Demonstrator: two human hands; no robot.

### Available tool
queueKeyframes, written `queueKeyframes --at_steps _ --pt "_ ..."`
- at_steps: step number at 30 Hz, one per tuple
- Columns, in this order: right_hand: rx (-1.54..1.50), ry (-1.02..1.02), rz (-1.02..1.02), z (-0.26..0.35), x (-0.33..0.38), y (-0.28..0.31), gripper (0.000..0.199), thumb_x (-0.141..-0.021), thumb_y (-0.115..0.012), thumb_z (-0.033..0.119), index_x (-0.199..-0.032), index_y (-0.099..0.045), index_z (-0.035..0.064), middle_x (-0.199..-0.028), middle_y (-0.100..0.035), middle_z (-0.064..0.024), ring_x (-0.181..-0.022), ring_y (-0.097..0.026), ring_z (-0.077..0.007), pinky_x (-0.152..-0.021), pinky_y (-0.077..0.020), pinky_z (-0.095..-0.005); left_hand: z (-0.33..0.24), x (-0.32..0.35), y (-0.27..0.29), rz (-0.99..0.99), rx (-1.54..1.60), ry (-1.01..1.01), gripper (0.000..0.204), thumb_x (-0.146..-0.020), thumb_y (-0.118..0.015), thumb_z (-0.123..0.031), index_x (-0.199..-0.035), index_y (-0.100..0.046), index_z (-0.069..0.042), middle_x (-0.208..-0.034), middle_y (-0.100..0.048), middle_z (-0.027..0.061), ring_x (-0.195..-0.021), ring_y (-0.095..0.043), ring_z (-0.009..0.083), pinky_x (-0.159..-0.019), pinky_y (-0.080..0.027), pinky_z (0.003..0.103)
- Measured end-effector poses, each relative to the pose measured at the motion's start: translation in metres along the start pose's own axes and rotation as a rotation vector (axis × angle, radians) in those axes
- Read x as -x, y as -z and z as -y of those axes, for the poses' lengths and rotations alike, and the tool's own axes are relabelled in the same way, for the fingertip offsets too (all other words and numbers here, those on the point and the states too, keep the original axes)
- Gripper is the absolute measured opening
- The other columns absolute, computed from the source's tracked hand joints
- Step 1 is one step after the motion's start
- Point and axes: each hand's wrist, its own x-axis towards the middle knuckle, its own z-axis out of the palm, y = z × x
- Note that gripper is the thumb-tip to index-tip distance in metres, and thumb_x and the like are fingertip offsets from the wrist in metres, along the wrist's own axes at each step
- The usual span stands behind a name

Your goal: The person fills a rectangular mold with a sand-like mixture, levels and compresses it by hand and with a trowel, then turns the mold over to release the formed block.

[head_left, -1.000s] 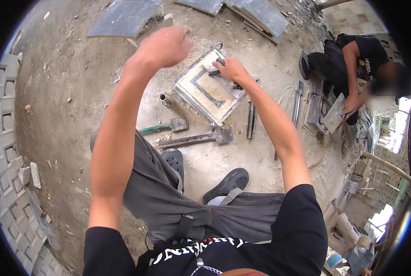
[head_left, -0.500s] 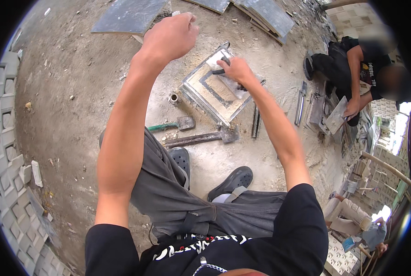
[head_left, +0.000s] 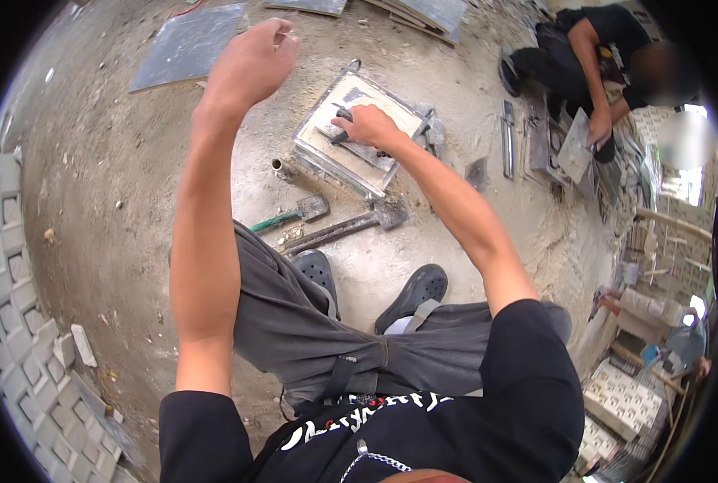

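My right hand [head_left: 372,127] grips the black handle of a flat metal trowel [head_left: 375,156]. Its blade lies over the pale powder [head_left: 384,98] inside a square metal mould [head_left: 335,175] on the ground. A dark grey patch shows in the powder beyond the trowel. Raised to the left of the mould, my left hand [head_left: 250,64] has its fingers curled in. Nothing shows in it, though its palm is turned away.
A short pipe [head_left: 282,170], a green-handled hammer [head_left: 314,208] and a larger hammer [head_left: 389,212] lie near the mould. Grey sheets [head_left: 190,48] lie farther off. At right a person [head_left: 596,56] crouches, handling a plate [head_left: 572,149]. Patterned blocks [head_left: 13,241] line the left.
The trowel has moved from the mould's far right part toward its near middle, and less of the grey pattern shows. My left hand stays raised. The whole view has shifted.
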Motion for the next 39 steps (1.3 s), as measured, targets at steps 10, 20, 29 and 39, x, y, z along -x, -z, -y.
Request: queueKeyframes --at_steps 10,20,29,39 --pt "0.033 -0.069 -0.049 -0.047 -0.05 0.026 0.067 -0.093 -0.052 0.059 -0.088 -0.069 -0.0053 -0.087 -0.069 -0.0247 -0.083 -0.068 -0.0378 -0.078 -0.0529 -0.0469 -0.02 0.011 0.007 -0.001 0.045 -0.037 0.043 -0.096 -0.055 -0.031 -0.128 -0.059 -0.003 -0.12 -0.067 0.016 -0.112 -0.064 0.0289 -0.097 -0.048 0.037" --pt "0.093 -0.004 -0.014 -0.04 -0.034 0.026 0.067 -0.092 -0.054 0.059 -0.086 -0.069 -0.0063 -0.08 -0.069 -0.0255 -0.08 -0.068 -0.0389 -0.077 -0.0535 -0.0463 -0.028 0.004 0.011 -0.067 0.159 -0.043 0.035 -0.094 -0.057 -0.022 -0.115 -0.062 0.005 -0.109 -0.067 0.0252 -0.104 -0.066 0.0351 -0.092 -0.05 0.04" --pt "-0.054 -0.061 0.035 -0.011 -0.001 0.005 0.061 -0.094 -0.052 0.057 -0.089 -0.07 -0.0009 -0.08 -0.069 -0.021 -0.081 -0.069 -0.0354 -0.076 -0.0539 -0.0464 -0.026 -0.002 0.002 -0.048 0.18 -0.061 0.035 -0.094 -0.057 -0.022 -0.114 -0.062 0.006 -0.107 -0.068 0.025 -0.101 -0.066 0.0349 -0.089 -0.051 0.039" --pt "-0.037 -0.063 -0.058 0.015 0.02 -0.009 0.06 -0.095 -0.053 0.055 -0.092 -0.069 -0.0026 -0.087 -0.07 -0.0226 -0.085 -0.069 -0.0363 -0.079 -0.0539 -0.0462 -0.034 0.002 0.004 -0.077 0.172 -0.097 0.033 -0.093 -0.057 -0.02 -0.11 -0.063 0.007 -0.103 -0.069 0.0245 -0.098 -0.067 0.0342 -0.087 -0.051 0.039"
